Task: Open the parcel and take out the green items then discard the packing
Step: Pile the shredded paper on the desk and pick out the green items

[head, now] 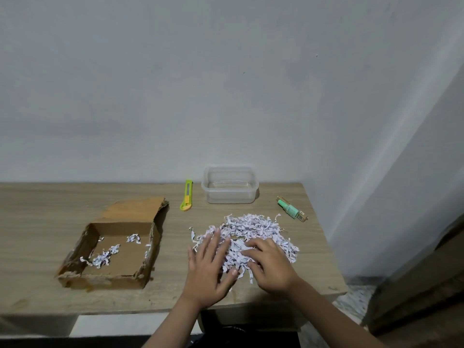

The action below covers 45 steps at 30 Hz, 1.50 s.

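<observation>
Left hand point(209, 268) lies flat and spread, right hand point(270, 263) half-curled, both on the shredded paper pile point(253, 234) on the tabletop point(37, 204). Opened parcel point(118, 247) sits left; green item point(291, 208) far right.

My left hand point(209, 267) lies palm down with fingers point(213, 241) spread, my right hand point(270, 264) beside it, fingers curled inward.

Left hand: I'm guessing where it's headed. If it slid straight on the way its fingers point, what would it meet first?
The left hand points up-right across the shredded paper pile, which it already touches. Beyond that, probably the clear plastic container, though depth is uncertain.
</observation>
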Motion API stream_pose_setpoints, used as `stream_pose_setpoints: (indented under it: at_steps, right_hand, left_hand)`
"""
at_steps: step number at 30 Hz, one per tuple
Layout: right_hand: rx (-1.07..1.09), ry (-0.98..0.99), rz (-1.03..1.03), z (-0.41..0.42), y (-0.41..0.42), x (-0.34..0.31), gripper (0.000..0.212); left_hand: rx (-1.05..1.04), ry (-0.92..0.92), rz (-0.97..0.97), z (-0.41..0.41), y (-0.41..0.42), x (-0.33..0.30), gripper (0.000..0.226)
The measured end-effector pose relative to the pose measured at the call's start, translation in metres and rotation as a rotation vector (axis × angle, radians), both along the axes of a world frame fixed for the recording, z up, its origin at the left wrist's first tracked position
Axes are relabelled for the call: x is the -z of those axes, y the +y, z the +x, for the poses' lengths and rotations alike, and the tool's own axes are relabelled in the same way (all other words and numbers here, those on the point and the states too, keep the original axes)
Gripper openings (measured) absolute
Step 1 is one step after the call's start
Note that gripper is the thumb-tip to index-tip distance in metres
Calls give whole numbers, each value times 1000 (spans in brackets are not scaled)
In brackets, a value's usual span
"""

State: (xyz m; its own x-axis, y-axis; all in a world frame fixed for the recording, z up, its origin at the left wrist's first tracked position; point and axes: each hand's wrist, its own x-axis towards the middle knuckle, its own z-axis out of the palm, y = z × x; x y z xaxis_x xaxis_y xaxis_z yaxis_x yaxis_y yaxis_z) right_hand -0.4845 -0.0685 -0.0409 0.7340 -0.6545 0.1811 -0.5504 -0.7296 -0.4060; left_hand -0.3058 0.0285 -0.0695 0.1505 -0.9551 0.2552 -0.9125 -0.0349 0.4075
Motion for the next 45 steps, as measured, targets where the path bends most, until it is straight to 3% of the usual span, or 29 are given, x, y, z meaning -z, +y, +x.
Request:
stream_pose_setpoints:
  at_steps: [10, 17, 24, 33, 42, 45]
  right_hand:
    - [136, -4, 26, -21, 2, -7, 31]
    - [221, -193, -134, -1, -4, -23, 13]
    - [151, 15, 32, 21, -21, -18, 28]
    - [294, 2, 61, -20, -35, -11, 23]
    - [297, -251, -17, -19, -35, -18, 12]
    - [236, -252, 13, 3, -34, -24, 13]
  left_hand:
    - [-10, -44, -14, 2, -3, 9, 59]
    - [1, -17, -47, -1, 0, 3, 49]
    - [99, -90, 34, -1, -4, 7, 64]
    - [52, -91, -2, 3, -6, 7, 53]
    - [68, -66, -32, 1, -6, 7, 48]
    - [65, -52, -24, 1, -4, 6, 50]
